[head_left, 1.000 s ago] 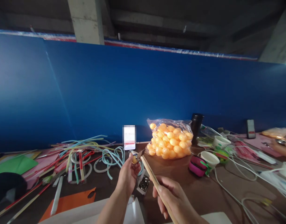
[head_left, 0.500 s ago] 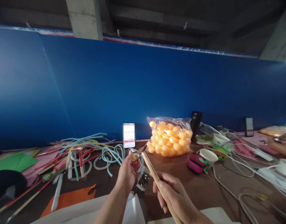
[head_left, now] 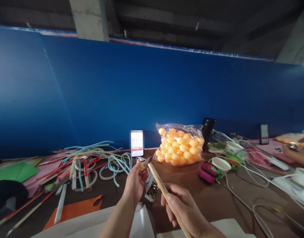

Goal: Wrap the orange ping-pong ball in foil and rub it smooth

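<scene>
My left hand (head_left: 134, 181) is closed on a small orange ball (head_left: 142, 166), pinched at the fingertips above the brown table (head_left: 206, 198). My right hand (head_left: 183, 206) grips a long wooden-handled tool (head_left: 162, 188). Its metal tip (head_left: 148, 161) touches the ball. Under the ball lies a small open box of metal bits (head_left: 152, 191). A clear bag full of orange balls (head_left: 179, 145) stands just behind and to the right.
Coloured flexible tubes (head_left: 92, 158) and sticks are strewn at the left, with orange paper (head_left: 75, 211) nearer me. A pink case (head_left: 208, 173), paper cups (head_left: 221, 164), a black flask (head_left: 208, 130) and white cables (head_left: 256, 185) lie at the right. Another person's hand (head_left: 294, 152) works at far right.
Both hands stay together with the tool tip at the ball; the view has shifted slightly, and the tool tip sits a little closer against the ball.
</scene>
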The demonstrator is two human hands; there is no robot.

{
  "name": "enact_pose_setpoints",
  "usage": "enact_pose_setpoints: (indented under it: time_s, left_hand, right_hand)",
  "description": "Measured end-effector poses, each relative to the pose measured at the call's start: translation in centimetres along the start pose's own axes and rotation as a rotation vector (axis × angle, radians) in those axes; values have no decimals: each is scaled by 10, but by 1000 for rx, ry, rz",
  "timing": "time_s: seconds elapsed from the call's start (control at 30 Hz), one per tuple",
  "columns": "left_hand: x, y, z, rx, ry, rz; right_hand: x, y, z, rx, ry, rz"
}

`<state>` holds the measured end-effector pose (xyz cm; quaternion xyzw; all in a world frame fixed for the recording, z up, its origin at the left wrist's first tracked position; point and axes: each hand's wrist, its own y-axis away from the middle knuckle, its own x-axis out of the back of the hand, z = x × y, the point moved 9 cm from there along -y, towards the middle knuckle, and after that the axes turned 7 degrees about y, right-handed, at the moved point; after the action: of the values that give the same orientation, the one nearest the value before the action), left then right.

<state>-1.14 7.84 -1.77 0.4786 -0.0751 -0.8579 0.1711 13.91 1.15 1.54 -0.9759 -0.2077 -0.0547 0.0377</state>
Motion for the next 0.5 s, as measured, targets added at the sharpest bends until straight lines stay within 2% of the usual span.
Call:
enact_pose_setpoints:
  time_s: [0.5]
  left_hand:
    - [2, 0, 1, -8, 0, -8]
  right_hand:
    - [-1, -2, -3, 8, 24, 1]
